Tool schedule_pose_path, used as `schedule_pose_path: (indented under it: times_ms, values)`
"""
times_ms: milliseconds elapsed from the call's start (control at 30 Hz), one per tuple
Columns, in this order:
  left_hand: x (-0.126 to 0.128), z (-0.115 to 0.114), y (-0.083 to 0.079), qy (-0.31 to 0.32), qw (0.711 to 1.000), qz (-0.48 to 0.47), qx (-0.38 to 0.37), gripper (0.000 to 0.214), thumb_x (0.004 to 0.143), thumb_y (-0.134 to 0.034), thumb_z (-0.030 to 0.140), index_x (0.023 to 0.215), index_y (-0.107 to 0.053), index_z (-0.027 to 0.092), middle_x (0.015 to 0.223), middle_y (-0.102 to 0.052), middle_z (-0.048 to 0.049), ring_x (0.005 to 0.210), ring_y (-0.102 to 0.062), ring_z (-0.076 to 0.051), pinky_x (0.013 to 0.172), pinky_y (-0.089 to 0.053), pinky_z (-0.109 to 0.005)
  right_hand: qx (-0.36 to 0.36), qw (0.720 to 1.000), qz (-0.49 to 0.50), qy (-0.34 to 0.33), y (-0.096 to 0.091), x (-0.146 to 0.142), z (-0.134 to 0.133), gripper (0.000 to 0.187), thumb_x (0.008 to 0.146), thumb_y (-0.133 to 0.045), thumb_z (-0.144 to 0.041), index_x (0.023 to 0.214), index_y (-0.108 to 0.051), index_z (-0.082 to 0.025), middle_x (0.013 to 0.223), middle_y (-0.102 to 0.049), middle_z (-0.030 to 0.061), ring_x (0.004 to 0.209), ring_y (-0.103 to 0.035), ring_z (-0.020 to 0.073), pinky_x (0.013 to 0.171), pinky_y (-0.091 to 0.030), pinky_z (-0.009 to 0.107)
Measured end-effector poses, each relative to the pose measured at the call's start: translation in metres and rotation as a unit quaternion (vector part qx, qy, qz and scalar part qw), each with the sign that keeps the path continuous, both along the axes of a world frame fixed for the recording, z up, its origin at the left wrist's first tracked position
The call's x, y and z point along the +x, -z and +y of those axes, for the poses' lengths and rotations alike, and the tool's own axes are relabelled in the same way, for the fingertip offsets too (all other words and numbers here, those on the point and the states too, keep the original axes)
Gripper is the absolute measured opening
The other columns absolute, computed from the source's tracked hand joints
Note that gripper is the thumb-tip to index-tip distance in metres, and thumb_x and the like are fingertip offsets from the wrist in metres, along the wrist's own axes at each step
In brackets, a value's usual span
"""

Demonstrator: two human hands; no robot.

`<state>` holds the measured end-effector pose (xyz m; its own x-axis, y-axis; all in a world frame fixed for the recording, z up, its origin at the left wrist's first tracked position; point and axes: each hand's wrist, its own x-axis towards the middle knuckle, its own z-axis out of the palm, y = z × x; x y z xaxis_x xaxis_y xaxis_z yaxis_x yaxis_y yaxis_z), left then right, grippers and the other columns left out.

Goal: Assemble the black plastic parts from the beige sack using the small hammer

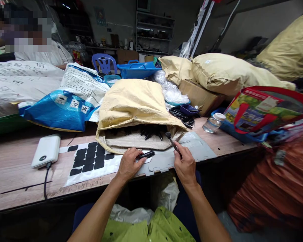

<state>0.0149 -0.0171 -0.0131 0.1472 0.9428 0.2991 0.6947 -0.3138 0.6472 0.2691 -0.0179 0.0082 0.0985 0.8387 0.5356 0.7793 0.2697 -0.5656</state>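
Note:
My left hand (131, 162) is closed on a short black plastic piece (147, 154), low over the table's front edge. My right hand (185, 163) grips a thin dark rod with a rounded tip (171, 139), tilted up toward the sack; its exact kind is hard to make out. Between and beyond both hands lies a yellow woven sack (138, 97), its mouth facing me, with several black pieces (151, 132) inside. A grey sheet (198, 148) lies under the sack's right side. Left of my left hand is a white sheet with black square stickers (89, 158).
A white power bank (45, 151) with a cable sits at the left. Blue-and-white bags (65, 101) lie behind it. To the right are more black pieces (183, 114), a clear bottle (213, 123) and a red-trimmed bag (262, 109). A person (40, 47) is at the far left.

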Motion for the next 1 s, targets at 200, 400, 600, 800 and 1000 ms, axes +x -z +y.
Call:
schedule_pose_path:
  times_ms: [200,400,600,800,1000]
  values:
    - [0.000,-0.001,0.001,-0.013,1.000,-0.024,0.012,0.015,0.088,-0.071,0.024,0.102,-0.072,0.019,0.085,-0.064,-0.0029,0.082,-0.056,-0.020,0.077,-0.044,-0.033,-0.035,0.989,0.061,-0.133,-0.005,-0.026,-0.042,0.040,0.101,-0.049,-0.018,0.137,-0.064,-0.026,0.124,-0.071,0.0063,0.113,-0.066,0.0198,0.099,-0.052,0.033]
    - [-0.001,0.000,0.001,-0.007,0.999,-0.028,0.013,0.013,0.087,-0.071,0.020,0.100,-0.071,0.020,0.085,-0.063,-0.0022,0.084,-0.056,-0.020,0.079,-0.043,-0.033,-0.007,0.991,-0.008,-0.136,-0.005,-0.039,-0.052,0.044,0.102,-0.045,-0.015,0.141,-0.061,-0.025,0.104,-0.069,0.0067,0.096,-0.065,0.0186,0.089,-0.053,0.031]
    - [0.000,0.000,0.001,-0.012,1.000,-0.026,0.012,0.016,0.085,-0.072,0.018,0.101,-0.071,0.020,0.090,-0.066,-0.0038,0.088,-0.056,-0.022,0.080,-0.044,-0.033,-0.017,0.987,-0.101,-0.127,-0.002,-0.045,-0.053,0.046,0.101,-0.043,-0.011,0.140,-0.062,-0.025,0.094,-0.065,0.0056,0.085,-0.063,0.0179,0.077,-0.052,0.027]
    - [0.000,0.000,-0.002,-0.011,1.000,-0.027,0.001,0.015,0.085,-0.070,0.018,0.101,-0.070,0.020,0.091,-0.066,-0.0039,0.090,-0.057,-0.022,0.081,-0.045,-0.034,-0.013,0.986,-0.081,-0.144,-0.010,-0.054,-0.059,0.047,0.102,-0.041,-0.012,0.142,-0.060,-0.027,0.098,-0.066,0.0068,0.092,-0.064,0.0194,0.085,-0.052,0.030]
    - [0.000,0.000,-0.002,-0.019,0.999,-0.026,-0.003,0.014,0.086,-0.069,0.018,0.100,-0.070,0.021,0.090,-0.066,-0.0038,0.090,-0.058,-0.022,0.082,-0.045,-0.033,-0.045,0.986,-0.095,-0.129,-0.007,-0.053,-0.056,0.044,0.101,-0.041,-0.015,0.138,-0.063,-0.026,0.096,-0.068,0.0058,0.090,-0.064,0.0198,0.083,-0.051,0.029]
